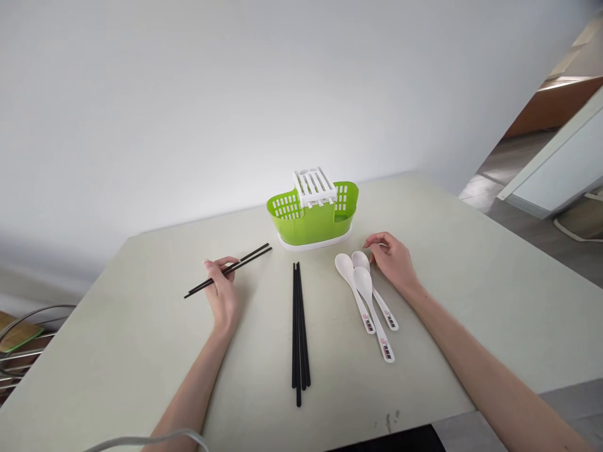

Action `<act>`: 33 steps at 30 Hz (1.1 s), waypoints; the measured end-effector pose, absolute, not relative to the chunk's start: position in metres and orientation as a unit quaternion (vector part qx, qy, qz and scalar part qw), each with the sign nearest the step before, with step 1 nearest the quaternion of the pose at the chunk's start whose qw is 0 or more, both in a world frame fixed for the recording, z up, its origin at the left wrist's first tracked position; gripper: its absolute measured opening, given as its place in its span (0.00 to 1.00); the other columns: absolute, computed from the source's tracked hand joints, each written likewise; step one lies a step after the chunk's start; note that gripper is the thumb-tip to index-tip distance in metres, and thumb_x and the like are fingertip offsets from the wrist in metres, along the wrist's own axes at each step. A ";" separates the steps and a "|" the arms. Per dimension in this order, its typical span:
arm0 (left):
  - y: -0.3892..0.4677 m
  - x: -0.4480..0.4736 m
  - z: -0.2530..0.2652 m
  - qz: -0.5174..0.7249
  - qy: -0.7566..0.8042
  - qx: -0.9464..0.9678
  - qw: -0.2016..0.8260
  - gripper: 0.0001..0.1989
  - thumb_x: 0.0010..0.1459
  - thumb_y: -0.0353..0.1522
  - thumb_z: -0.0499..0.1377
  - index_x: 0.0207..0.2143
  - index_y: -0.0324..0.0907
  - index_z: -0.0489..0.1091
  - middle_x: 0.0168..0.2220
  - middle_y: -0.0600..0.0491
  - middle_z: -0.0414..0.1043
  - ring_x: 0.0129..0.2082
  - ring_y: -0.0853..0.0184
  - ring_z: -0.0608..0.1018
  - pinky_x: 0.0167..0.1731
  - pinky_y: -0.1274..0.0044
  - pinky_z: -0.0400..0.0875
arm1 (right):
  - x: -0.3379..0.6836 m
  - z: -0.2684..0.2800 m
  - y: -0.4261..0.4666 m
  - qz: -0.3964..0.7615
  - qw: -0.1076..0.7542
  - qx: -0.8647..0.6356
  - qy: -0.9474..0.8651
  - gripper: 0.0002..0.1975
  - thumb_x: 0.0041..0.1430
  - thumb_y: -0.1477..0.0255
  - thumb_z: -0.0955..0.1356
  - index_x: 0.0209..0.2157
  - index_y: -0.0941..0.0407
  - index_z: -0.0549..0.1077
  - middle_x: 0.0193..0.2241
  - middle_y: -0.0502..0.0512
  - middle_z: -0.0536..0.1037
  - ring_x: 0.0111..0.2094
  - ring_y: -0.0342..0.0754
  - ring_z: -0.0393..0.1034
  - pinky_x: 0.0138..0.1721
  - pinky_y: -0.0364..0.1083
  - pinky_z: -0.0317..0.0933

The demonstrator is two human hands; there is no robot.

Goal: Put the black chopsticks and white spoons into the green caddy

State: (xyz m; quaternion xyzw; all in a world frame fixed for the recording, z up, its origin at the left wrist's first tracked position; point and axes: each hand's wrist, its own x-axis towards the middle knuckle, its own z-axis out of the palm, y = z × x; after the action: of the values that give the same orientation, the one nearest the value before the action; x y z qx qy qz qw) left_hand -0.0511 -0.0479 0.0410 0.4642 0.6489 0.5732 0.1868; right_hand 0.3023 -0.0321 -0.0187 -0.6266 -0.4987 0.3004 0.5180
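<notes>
Left hand fingers pinch a pair of black chopsticks near mid-length, lifted just off the bench, long axis diagonal with the far tips pointing up-right toward the green holder; best to keep both sticks parallel and pressed tight so neither slides out. Right hand rests on the bench, fingers curled loosely, tips touching the bowl of one of three white spoons, not gripping. More black chopsticks lie in a bundle between the hands, long axis running toward the holder.
</notes>
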 end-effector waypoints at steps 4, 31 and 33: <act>-0.040 -0.060 0.039 0.660 0.582 0.315 0.355 0.26 0.70 0.52 0.49 0.26 0.45 0.67 0.20 0.61 0.44 0.18 0.70 0.56 0.19 0.77 0.55 | 0.302 -0.018 -0.033 0.304 0.517 -0.628 -0.496 0.07 0.56 0.70 0.64 0.36 0.53 0.73 0.40 0.53 0.83 0.23 0.44 0.70 0.31 0.47 0.63; -0.061 -0.026 0.029 0.498 0.270 0.344 0.749 0.28 0.72 0.39 0.55 0.17 0.41 0.62 0.13 0.62 0.42 0.14 0.74 0.49 0.17 0.80 0.55 | 0.286 0.018 -0.069 0.718 0.374 -0.228 -0.541 0.16 0.66 0.62 0.74 0.52 0.52 0.75 0.36 0.51 0.77 0.18 0.37 0.69 0.10 0.36 0.47; -0.061 -0.025 0.029 0.491 0.270 0.349 0.751 0.27 0.72 0.40 0.55 0.18 0.41 0.63 0.13 0.62 0.42 0.14 0.74 0.50 0.17 0.80 0.56 | 0.281 0.018 -0.070 0.720 0.347 -0.219 -0.559 0.17 0.66 0.63 0.74 0.52 0.53 0.74 0.36 0.51 0.79 0.20 0.40 0.73 0.10 0.35 0.51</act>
State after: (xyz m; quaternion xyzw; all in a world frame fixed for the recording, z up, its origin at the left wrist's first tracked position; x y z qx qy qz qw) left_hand -0.0250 -0.0614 0.0287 0.3491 0.2701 0.4910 0.7511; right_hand 0.2814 -0.0703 0.0176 -0.2195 -0.5587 0.7205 0.3473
